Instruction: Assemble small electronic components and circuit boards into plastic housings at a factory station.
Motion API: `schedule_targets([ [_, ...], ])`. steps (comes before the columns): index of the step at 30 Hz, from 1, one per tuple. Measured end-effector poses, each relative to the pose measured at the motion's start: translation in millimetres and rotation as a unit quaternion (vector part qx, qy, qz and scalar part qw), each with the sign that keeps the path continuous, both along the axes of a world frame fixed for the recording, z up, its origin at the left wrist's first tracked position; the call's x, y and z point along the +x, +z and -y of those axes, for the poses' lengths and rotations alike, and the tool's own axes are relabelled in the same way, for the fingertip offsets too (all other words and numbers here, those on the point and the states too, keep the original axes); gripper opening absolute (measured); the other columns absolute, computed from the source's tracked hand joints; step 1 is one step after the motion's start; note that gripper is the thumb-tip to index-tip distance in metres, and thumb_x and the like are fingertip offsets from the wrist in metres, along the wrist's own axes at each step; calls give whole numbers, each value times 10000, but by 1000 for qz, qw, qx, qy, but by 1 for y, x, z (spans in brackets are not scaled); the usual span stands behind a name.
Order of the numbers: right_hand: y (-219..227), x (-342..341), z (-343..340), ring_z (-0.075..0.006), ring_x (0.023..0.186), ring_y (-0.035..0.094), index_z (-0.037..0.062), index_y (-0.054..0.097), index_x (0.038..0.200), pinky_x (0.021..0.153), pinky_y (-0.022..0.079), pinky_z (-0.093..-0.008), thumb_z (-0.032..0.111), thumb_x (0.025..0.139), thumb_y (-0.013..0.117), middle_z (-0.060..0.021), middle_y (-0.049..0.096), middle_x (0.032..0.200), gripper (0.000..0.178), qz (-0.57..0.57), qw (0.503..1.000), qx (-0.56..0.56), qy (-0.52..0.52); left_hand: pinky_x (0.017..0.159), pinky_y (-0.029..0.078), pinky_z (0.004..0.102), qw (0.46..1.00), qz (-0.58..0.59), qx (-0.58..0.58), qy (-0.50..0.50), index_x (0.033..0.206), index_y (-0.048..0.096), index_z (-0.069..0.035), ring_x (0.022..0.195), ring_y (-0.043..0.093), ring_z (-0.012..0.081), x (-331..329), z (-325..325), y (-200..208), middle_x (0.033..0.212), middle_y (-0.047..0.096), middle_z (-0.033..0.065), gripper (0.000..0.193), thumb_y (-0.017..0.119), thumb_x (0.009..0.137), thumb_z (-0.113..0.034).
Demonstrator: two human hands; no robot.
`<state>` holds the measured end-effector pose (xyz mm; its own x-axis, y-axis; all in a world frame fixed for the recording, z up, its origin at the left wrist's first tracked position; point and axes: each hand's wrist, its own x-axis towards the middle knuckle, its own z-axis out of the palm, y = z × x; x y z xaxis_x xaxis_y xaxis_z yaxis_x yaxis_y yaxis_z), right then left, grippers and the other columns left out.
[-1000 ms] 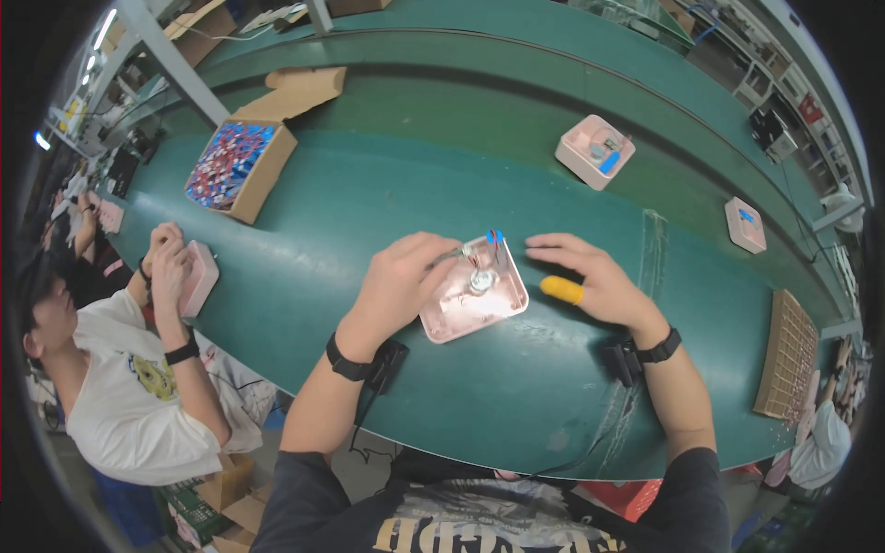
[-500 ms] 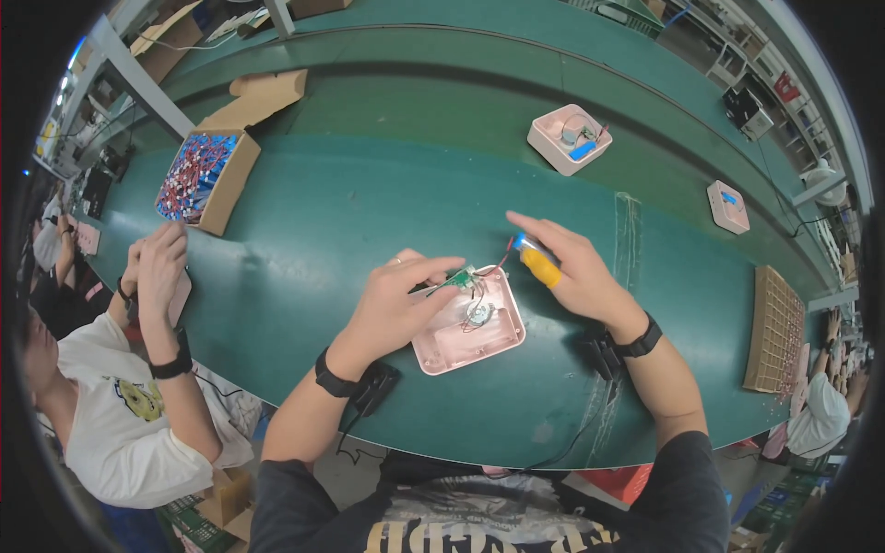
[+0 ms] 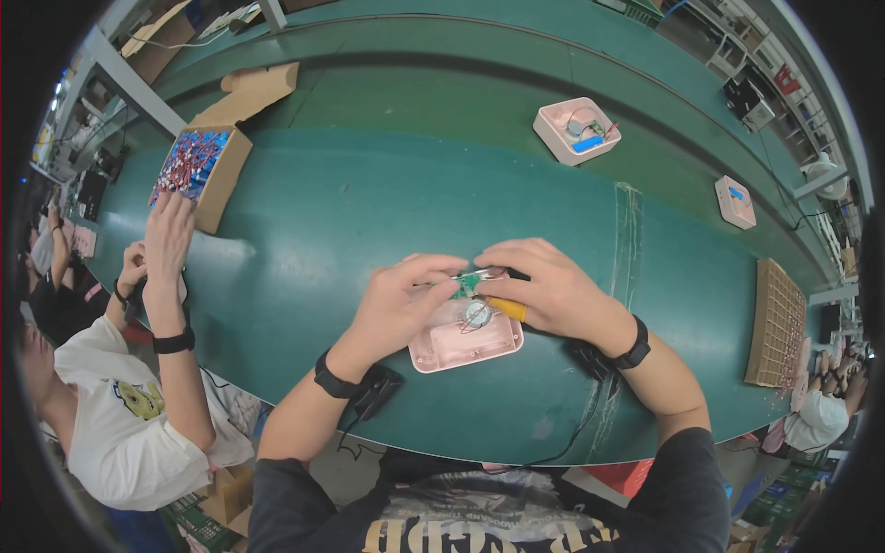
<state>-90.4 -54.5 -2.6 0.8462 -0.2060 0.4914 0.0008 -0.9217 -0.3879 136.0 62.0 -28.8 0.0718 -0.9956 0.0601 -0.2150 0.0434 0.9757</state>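
Your left hand [image 3: 401, 300] and right hand [image 3: 553, 290] meet over an open pink box [image 3: 442, 355], which lies on the green table [image 3: 350, 203] directly in front of you; the left thumb and forefinger are nearly together, pinching the left side of a small green circuit board [image 3: 467, 285] above the far part of the box; the right fingers are bent, with only a narrow gap to the thumb, and reach the board's right side, though you cannot tell from this angle what they grip; a yellow finger cover [image 3: 508, 309] shows on that hand; a round metal disc [image 3: 477, 314] sits inside the box, just below the board; farther off, to the right, stands a second pink box [image 3: 553, 140] with a blue battery [image 3: 586, 145] in it, and beyond it a smaller-looking one [image 3: 737, 214]; at the far left, a cardboard box [image 3: 224, 184] holds a heap of blue and red parts [image 3: 195, 157], with a co-worker's hand [image 3: 169, 235] at its near edge.
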Motion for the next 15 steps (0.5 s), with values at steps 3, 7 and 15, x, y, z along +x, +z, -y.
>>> schedule_targets([
  [3, -9, -3, 1, -279, 1043, 687, 59, 739, 1021, 855, 562, -392, 82, 774, 816, -110, 698, 1178, 260, 6, 1000, -1, -5, 887, 561, 382, 999, -37, 13, -37, 1324, 651, -19, 958, 717, 265, -3, 3, 2, 1090, 740, 141, 471, 774, 876, -95],
  [7, -17, -7, 6, -262, 908, 715, 54, 727, 965, 766, 582, -376, 71, 768, 818, -94, 714, 1122, 218, 49, 996, -39, -69, 826, 592, 428, 889, 407, -202, 49, 1431, 550, -23, 940, 727, 344, 12, 1, 36, 1135, 708, 183, 708, 821, 820, -257],
  [15, -16, -6, 1, -245, 826, 722, 36, 716, 959, 710, 595, -354, 27, 772, 812, -99, 713, 1103, 211, 40, 989, 7, -142, 877, 550, 446, 906, 420, 46, 4, 1435, 518, -14, 1003, 669, 352, -6, -10, 27, 1078, 695, 187, 766, 776, 796, -348],
])
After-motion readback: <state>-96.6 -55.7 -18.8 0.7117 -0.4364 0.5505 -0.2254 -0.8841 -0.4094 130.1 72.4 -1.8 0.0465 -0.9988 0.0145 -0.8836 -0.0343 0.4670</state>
